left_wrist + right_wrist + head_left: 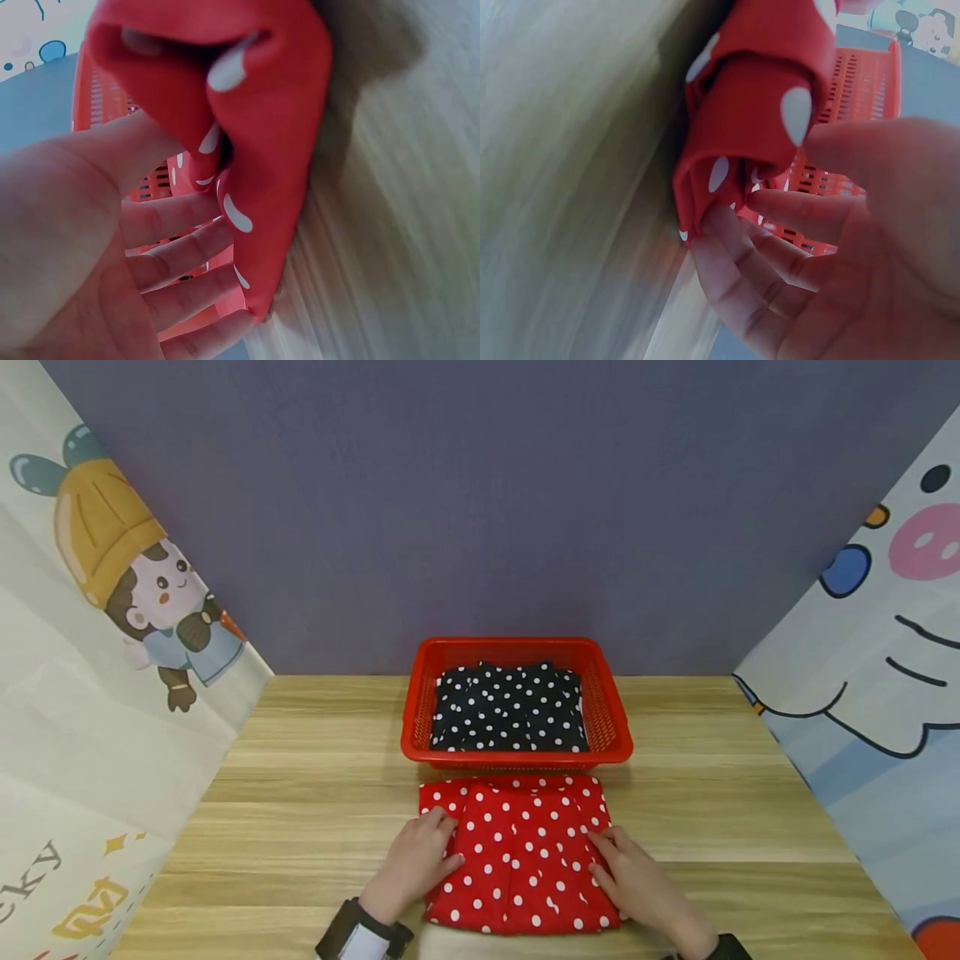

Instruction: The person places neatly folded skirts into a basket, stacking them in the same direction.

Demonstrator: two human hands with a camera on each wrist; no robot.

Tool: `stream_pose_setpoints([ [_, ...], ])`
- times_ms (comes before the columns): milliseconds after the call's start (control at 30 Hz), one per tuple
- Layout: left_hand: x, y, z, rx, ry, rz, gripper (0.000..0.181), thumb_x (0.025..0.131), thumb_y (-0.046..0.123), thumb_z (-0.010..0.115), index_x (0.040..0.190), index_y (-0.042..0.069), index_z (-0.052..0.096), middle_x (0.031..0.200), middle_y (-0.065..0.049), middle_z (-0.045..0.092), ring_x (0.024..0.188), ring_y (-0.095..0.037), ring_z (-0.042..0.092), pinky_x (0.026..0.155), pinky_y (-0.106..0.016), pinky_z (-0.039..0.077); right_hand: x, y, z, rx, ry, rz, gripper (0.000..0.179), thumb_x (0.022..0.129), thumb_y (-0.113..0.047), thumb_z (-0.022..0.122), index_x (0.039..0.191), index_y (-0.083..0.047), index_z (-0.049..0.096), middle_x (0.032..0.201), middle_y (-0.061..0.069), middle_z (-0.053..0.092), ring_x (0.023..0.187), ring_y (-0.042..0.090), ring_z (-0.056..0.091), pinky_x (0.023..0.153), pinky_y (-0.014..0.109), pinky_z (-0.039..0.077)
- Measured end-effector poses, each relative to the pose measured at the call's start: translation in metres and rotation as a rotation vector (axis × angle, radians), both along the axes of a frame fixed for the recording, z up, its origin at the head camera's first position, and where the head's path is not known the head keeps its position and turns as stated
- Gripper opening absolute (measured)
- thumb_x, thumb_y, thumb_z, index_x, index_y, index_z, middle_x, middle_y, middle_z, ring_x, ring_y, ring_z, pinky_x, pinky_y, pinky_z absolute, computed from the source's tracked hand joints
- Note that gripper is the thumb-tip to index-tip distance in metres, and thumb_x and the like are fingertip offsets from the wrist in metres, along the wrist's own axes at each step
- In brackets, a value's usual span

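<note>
A red garment with white dots point(517, 860) lies folded on the wooden table, a little wider than deep; its exact kind is hidden by the folds. My left hand point(422, 860) rests at its left side, thumb and fingertips touching the fabric. In the left wrist view the fingers point(180, 255) are spread and fairly straight against the folded edge. At the right side, my right hand point(637, 872) holds the edge. The right wrist view shows its fingertips tucked among the layers, with the thumb point(840, 150) against the upper fold.
Just beyond the garment stands a red plastic basket point(517, 760) with perforated walls. Inside it lies a folded black cloth with white dots point(510, 710). A grey-blue panel point(495, 510) rises behind, and cartoon-printed sheets flank the wooden table point(300, 793).
</note>
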State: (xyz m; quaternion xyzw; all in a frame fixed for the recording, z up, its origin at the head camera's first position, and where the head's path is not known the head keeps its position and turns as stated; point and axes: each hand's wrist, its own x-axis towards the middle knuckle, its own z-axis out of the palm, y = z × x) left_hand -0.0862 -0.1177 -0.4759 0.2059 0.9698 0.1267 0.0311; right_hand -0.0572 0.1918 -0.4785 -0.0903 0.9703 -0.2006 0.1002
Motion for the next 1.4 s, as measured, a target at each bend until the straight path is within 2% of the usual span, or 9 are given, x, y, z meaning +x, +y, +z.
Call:
stream_pose_setpoints([
  [267, 0.002, -0.006, 0.001, 0.020, -0.004, 0.044, 0.057, 0.069, 0.032, 0.079, 0.113, 0.002, 0.061, 0.106, -0.009, 0.056, 0.095, -0.022, 0.055, 0.083, -0.043, 0.048, -0.001, -0.009, 0.001, 0.004, -0.016, 0.011, 0.047, 0.081, -0.025, 0.069, 0.120, -0.003, 0.057, 0.110, 0.007, 0.052, 0.097, 0.019, 0.054, 0.085, 0.044, 0.050],
  [467, 0.001, -0.004, 0.001, 0.019, -0.021, 0.074, 0.057, 0.069, 0.032, 0.079, 0.114, 0.004, 0.061, 0.108, -0.010, 0.058, 0.097, -0.024, 0.055, 0.082, -0.044, 0.047, -0.005, -0.010, 0.009, -0.010, -0.056, -0.019, 0.049, 0.080, -0.023, 0.069, 0.122, -0.001, 0.056, 0.111, 0.010, 0.054, 0.097, 0.021, 0.056, 0.083, 0.045, 0.050],
  [600, -0.001, 0.000, 0.004, 0.028, -0.006, 0.105, 0.056, 0.069, 0.031, 0.079, 0.114, 0.004, 0.060, 0.107, -0.011, 0.058, 0.095, -0.024, 0.054, 0.080, -0.043, 0.048, -0.013, -0.011, 0.014, -0.027, -0.007, -0.027, 0.049, 0.080, -0.021, 0.069, 0.122, 0.001, 0.055, 0.110, 0.014, 0.055, 0.094, 0.023, 0.057, 0.081, 0.044, 0.051],
  [833, -0.009, 0.005, 0.008, 0.060, 0.098, 0.160, 0.054, 0.066, 0.028, 0.081, 0.110, 0.002, 0.061, 0.103, -0.013, 0.058, 0.088, -0.023, 0.054, 0.073, -0.039, 0.051, -0.031, -0.017, 0.017, -0.078, 0.100, -0.034, 0.052, 0.079, -0.018, 0.071, 0.123, 0.003, 0.053, 0.116, 0.020, 0.054, 0.095, 0.027, 0.058, 0.078, 0.044, 0.053],
  [1000, -0.015, 0.006, 0.008, 0.045, 0.125, 0.194, 0.051, 0.066, 0.028, 0.082, 0.104, 0.001, 0.062, 0.098, -0.013, 0.057, 0.081, -0.021, 0.053, 0.066, -0.035, 0.052, -0.040, -0.021, 0.018, -0.095, 0.137, -0.037, 0.053, 0.078, -0.015, 0.072, 0.123, 0.005, 0.052, 0.113, 0.020, 0.054, 0.091, 0.026, 0.056, 0.075, 0.042, 0.054],
  [1167, -0.021, 0.006, 0.010, 0.009, 0.089, 0.226, 0.052, 0.066, 0.030, 0.082, 0.104, 0.000, 0.061, 0.096, -0.014, 0.056, 0.079, -0.020, 0.052, 0.064, -0.033, 0.052, -0.049, -0.026, 0.018, -0.100, 0.130, -0.055, 0.055, 0.076, -0.015, 0.073, 0.123, 0.004, 0.050, 0.112, 0.019, 0.051, 0.091, 0.025, 0.054, 0.073, 0.043, 0.054],
  [1400, -0.022, 0.007, 0.016, -0.037, 0.023, 0.277, 0.056, 0.066, 0.034, 0.081, 0.103, -0.002, 0.060, 0.093, -0.016, 0.054, 0.076, -0.020, 0.051, 0.062, -0.032, 0.051, -0.058, -0.028, 0.017, -0.056, 0.052, -0.104, 0.060, 0.077, -0.017, 0.073, 0.125, 0.006, 0.047, 0.114, 0.022, 0.046, 0.093, 0.029, 0.051, 0.075, 0.046, 0.053],
])
